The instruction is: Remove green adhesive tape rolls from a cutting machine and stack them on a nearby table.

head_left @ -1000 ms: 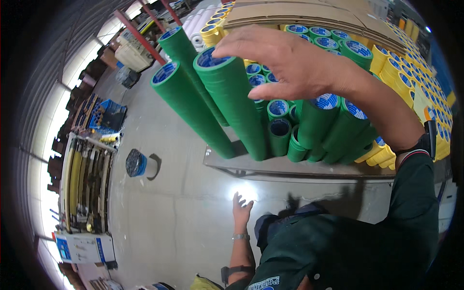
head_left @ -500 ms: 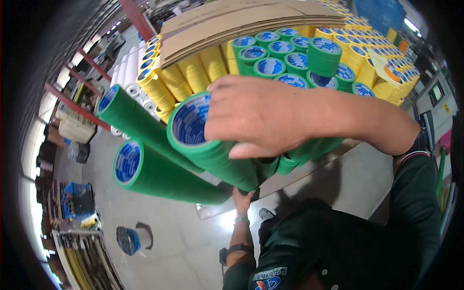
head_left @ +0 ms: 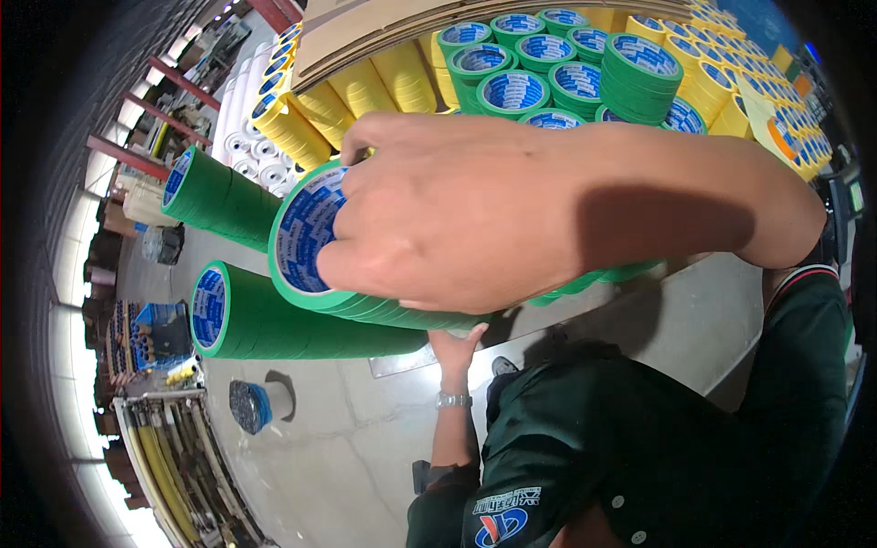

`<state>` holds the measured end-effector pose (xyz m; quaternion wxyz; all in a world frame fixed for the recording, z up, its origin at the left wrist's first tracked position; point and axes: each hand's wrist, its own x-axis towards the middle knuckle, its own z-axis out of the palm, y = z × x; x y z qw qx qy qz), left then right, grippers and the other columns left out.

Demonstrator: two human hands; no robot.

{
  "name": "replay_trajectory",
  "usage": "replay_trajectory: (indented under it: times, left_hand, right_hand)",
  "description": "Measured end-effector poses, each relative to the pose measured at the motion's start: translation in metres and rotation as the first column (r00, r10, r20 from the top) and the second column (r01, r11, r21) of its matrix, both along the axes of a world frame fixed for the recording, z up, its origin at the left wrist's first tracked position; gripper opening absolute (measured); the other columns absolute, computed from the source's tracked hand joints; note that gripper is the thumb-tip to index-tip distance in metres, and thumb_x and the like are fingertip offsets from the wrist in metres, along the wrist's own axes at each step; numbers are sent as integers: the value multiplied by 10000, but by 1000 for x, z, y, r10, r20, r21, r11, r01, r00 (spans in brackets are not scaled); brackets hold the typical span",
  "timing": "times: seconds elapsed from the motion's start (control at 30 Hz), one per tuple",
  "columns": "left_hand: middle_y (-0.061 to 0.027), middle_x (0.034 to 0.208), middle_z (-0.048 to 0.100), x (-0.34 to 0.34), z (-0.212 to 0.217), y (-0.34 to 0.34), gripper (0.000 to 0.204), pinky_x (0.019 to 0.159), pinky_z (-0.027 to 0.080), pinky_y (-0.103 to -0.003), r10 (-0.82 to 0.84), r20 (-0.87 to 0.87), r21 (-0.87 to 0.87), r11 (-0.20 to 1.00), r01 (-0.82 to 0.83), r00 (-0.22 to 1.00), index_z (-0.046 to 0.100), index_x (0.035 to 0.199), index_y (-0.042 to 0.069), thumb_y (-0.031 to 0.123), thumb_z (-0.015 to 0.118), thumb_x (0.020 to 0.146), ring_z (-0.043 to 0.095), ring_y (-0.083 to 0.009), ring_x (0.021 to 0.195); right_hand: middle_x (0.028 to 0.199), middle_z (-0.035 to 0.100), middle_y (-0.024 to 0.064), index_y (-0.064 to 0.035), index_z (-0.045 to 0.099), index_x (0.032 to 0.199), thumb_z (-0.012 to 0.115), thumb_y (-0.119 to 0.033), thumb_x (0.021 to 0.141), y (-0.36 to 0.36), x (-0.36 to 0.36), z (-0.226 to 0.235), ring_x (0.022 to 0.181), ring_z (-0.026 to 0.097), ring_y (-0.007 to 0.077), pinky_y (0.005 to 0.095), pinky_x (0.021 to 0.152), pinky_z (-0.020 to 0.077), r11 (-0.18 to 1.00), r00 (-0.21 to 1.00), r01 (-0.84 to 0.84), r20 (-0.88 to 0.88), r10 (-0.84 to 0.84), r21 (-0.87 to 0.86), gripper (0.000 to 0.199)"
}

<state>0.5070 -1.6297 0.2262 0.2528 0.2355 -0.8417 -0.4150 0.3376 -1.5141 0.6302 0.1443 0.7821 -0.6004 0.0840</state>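
My right hand (head_left: 438, 210) is closed over the top rim of a tall stack of green tape rolls (head_left: 306, 233), its fingertips hooked at the blue printed core. The stack leans, its top toward the left. At its lower end is my left hand (head_left: 455, 352), thumb showing and the other fingers hidden behind the rolls. Two more green stacks stand to the left: a nearer one (head_left: 301, 315) and a farther one (head_left: 219, 201). Behind my right forearm, many green tape rolls (head_left: 512, 91) stand packed in columns, one short stack (head_left: 642, 80) rising higher.
Yellow tape rolls (head_left: 393, 78) stand in columns around the green ones, under flat cardboard sheets (head_left: 411, 27). White rolls (head_left: 247, 128) are at the far left. On the floor lie a small wrapped bundle (head_left: 247, 406), a blue crate (head_left: 160, 333) and a rack of long rolls (head_left: 169, 457).
The held stack has come up nearer the head and shifted left, with both hands moving along at its ends. The whole view has also tilted slightly.
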Motion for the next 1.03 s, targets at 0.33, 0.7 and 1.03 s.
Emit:
replay_trajectory:
  times: [0.33,0.7,1.03]
  left_hand:
    - [-187,1072,658,-6,44,14,562,940,474,-386,53,63,-16,999,-52,997,603,1097,-78,76,889,638,619,-292,991]
    - [-190,1028,703,-9,57,12,516,901,496,-402,48,35,-85,995,-45,998,671,1033,-45,130,910,612,663,-329,968]
    - [-194,1044,712,-11,69,5,498,913,496,-397,25,146,-72,997,-15,989,684,1027,-34,157,913,628,670,-323,993]
  right_hand:
    - [816,726,106,-51,734,836,668,-161,753,-2,-13,-5,787,697,309,484,792,485,991,992,-129,7,129,41,152]
    - [722,664,41,-41,640,854,684,-137,757,-1,-24,-15,738,661,186,330,743,395,961,978,-135,123,168,-240,143]
    - [794,707,85,-10,682,963,644,-164,887,2,-21,-5,804,687,183,363,786,410,997,997,4,-81,-10,-79,176]
